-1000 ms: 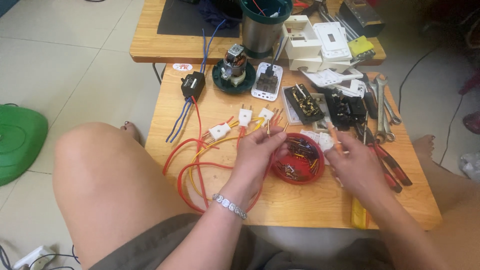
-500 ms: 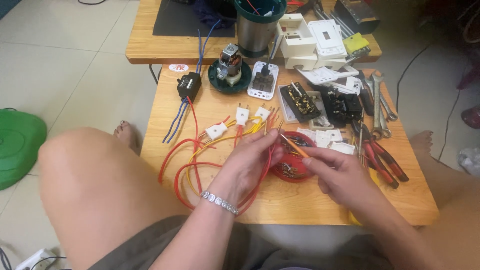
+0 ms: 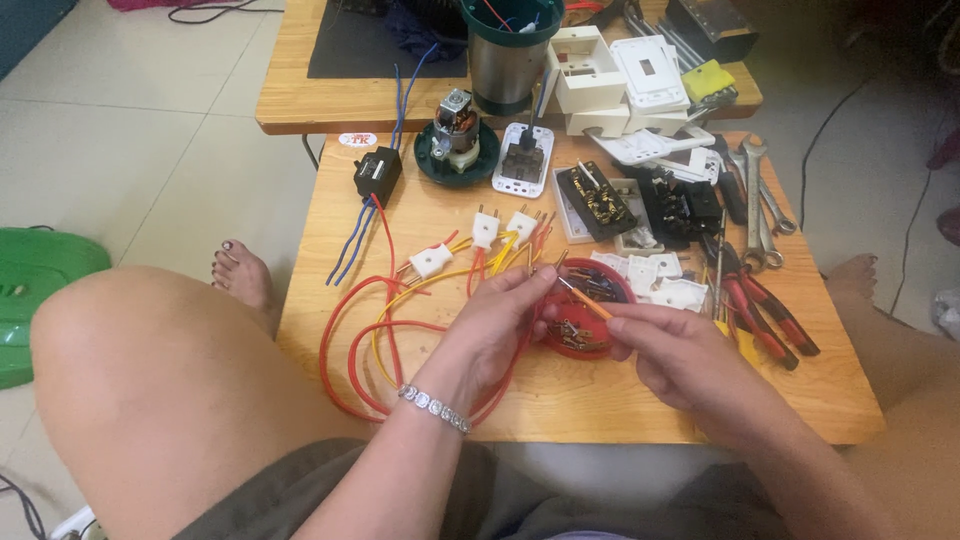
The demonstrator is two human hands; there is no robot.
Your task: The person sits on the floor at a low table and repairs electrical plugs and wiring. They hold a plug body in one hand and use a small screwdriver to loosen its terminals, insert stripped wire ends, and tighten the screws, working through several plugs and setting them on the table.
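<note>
Right hand point(image 3: 668, 352) pinching orange wire point(image 3: 585, 298), tip (probably bare) up-left

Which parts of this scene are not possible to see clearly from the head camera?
- Left hand: what its fingertips pinch is too small to tell in the head view.
- Orange wire: its near end is hidden inside the right hand grip.
- Red dish: both hands cover part of it; the small parts inside are too small to tell.
- Metal cup: its top is cut by the upper edge.

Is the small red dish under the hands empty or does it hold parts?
Holds parts: the red dish shows small screws and metal bits inside, beneath the fingers.
</note>
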